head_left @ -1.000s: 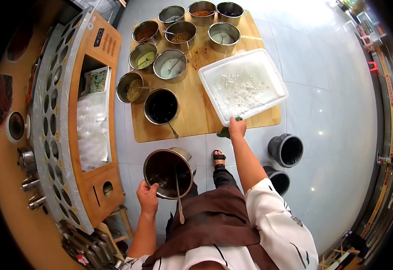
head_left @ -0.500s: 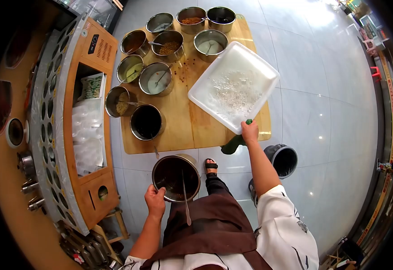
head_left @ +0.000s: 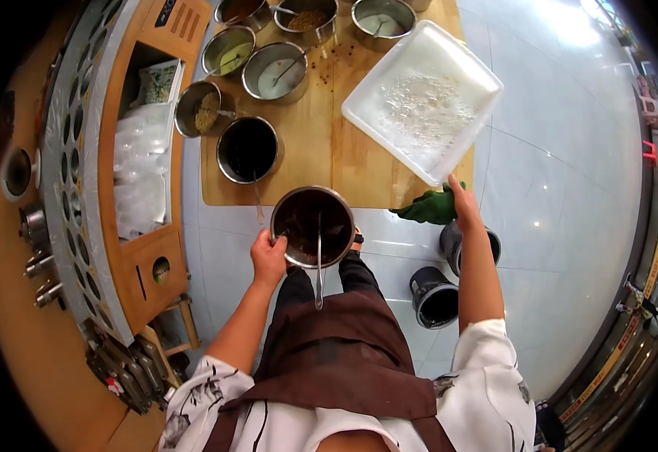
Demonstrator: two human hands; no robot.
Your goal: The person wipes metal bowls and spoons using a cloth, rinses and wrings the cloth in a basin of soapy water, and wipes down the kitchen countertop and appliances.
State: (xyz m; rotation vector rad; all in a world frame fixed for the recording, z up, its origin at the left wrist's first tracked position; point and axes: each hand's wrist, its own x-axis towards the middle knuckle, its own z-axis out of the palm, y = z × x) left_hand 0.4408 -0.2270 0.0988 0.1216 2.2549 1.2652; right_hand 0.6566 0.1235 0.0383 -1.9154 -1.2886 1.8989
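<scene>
My left hand (head_left: 269,257) grips the rim of a deep stainless steel pot (head_left: 333,258), thumb over the edge. Dark brown sauce coats its inside. A long-handled metal spoon (head_left: 319,267) leans in it, handle toward my apron. My right hand (head_left: 463,205) is closed on a green glove (head_left: 428,208) at the table's front edge, beside the near corner of a white plastic tray (head_left: 376,143). Wet droplets or bubbles cover the tray's bottom. Whether my fingers also touch the tray, I cannot tell. A pot of black liquid (head_left: 247,149) stands on the table just beyond my left hand.
Several metal pots with spoons, including one of yellow-green paste (head_left: 232,57) and one of white contents (head_left: 276,77), crowd the wooden table (head_left: 310,162). Two dark bins (head_left: 434,300) stand on the floor at right. A wooden cabinet (head_left: 148,267) with plastic-wrapped goods runs along the left.
My left hand has carried the pot forward, so its rim now overlaps the table's front edge in view. More of the green glove shows beside my right hand. The view has shifted downward.
</scene>
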